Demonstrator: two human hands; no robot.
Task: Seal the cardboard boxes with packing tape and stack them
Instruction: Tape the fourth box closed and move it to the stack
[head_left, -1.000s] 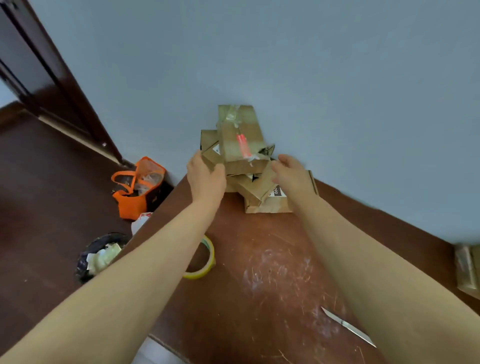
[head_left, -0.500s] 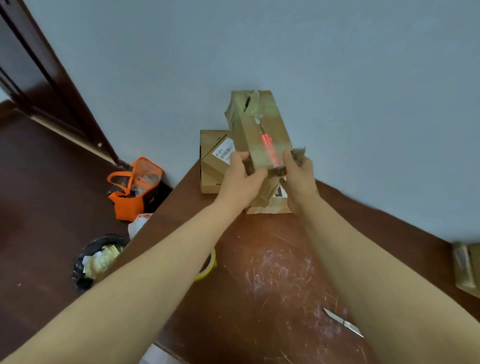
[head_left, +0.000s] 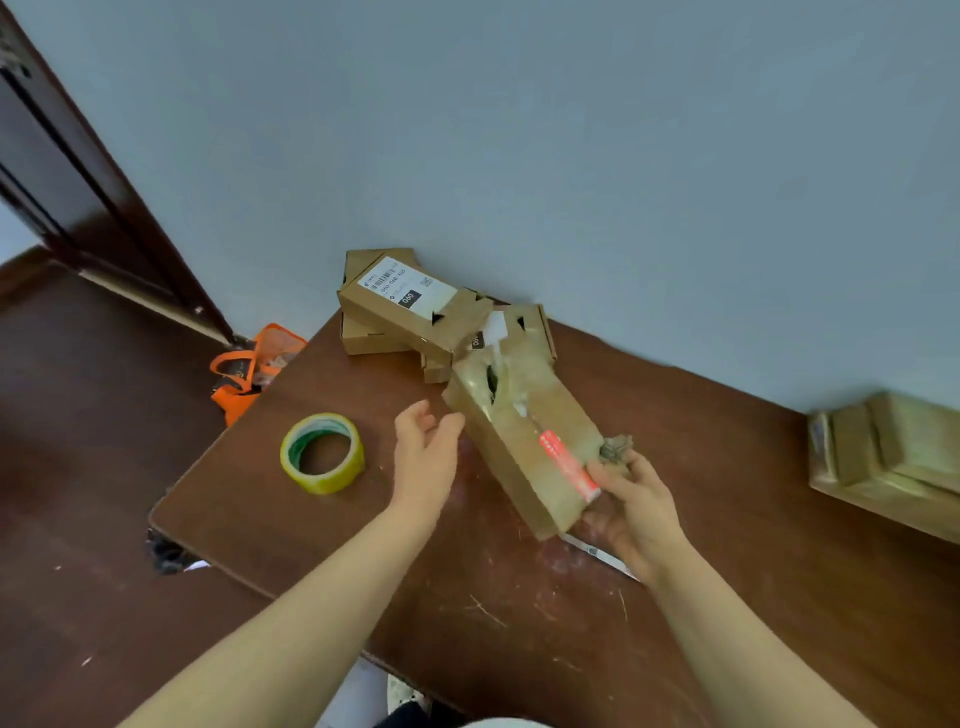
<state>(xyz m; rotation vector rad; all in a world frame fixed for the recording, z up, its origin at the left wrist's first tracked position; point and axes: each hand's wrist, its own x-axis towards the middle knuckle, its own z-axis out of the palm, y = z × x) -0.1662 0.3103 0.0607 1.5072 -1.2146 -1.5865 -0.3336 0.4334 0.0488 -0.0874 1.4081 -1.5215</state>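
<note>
A long worn cardboard box (head_left: 519, 431) with old tape, a torn top seam and a red strip is tilted above the brown table (head_left: 519, 597). My right hand (head_left: 631, 506) grips its near end. My left hand (head_left: 426, 452) is open just left of the box, not holding it. A roll of yellow-green packing tape (head_left: 322, 453) lies flat on the table to the left. Against the wall sits a pile of flat cardboard boxes (head_left: 405, 306), the top one bearing a white shipping label.
A knife blade (head_left: 605, 557) lies on the table under my right hand. Another taped cardboard box (head_left: 888, 457) rests at the table's right edge. An orange bag (head_left: 249, 369) stands on the floor beyond the table corner. A dark door frame (head_left: 78, 197) is at left.
The long box has come off the pile and moved toward me over the table. My left hand has let go of it; only my right hand still holds it.
</note>
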